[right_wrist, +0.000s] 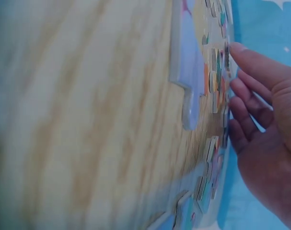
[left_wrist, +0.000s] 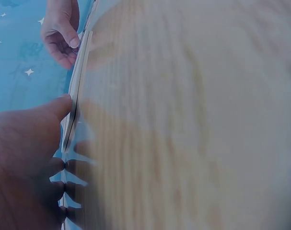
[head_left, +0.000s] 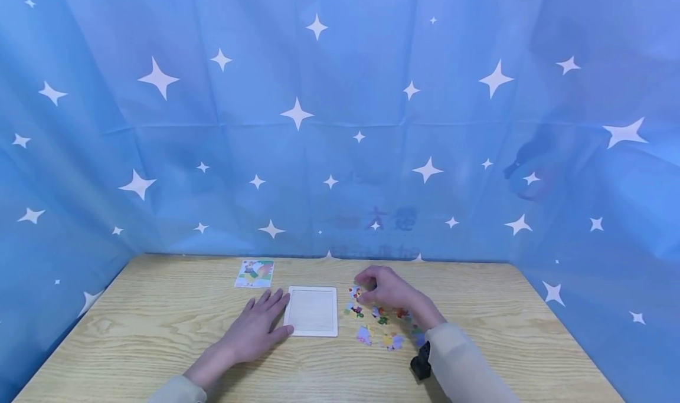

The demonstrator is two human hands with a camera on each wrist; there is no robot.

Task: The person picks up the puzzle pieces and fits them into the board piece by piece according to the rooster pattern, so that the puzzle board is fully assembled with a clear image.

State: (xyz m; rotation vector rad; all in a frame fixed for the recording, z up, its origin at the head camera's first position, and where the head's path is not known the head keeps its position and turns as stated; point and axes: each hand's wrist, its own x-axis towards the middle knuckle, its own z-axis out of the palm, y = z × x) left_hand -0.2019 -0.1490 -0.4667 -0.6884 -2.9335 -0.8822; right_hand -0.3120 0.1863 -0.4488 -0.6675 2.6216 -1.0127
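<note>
A square white puzzle frame (head_left: 336,313) lies on the wooden table with its bare inside facing up. My left hand (head_left: 256,331) rests beside its left edge, fingers spread, fingertips and thumb touching the rim. In the left wrist view the thumb (left_wrist: 60,106) lies against the frame's thin edge. Right of the frame, several colourful jigsaw pieces (head_left: 393,340) lie loose. My right hand (head_left: 390,288) is over the far pieces, with thumb and index finger apart around a jigsaw piece (head_left: 354,292). In the right wrist view the right hand's fingers (right_wrist: 250,103) bend loosely near the pieces; no grip shows.
A small picture card (head_left: 255,273) lies at the back left of the table (head_left: 149,326). A blue curtain with white stars (head_left: 297,155) hangs behind the table and along its sides. A black device (head_left: 421,363) sits at my right wrist.
</note>
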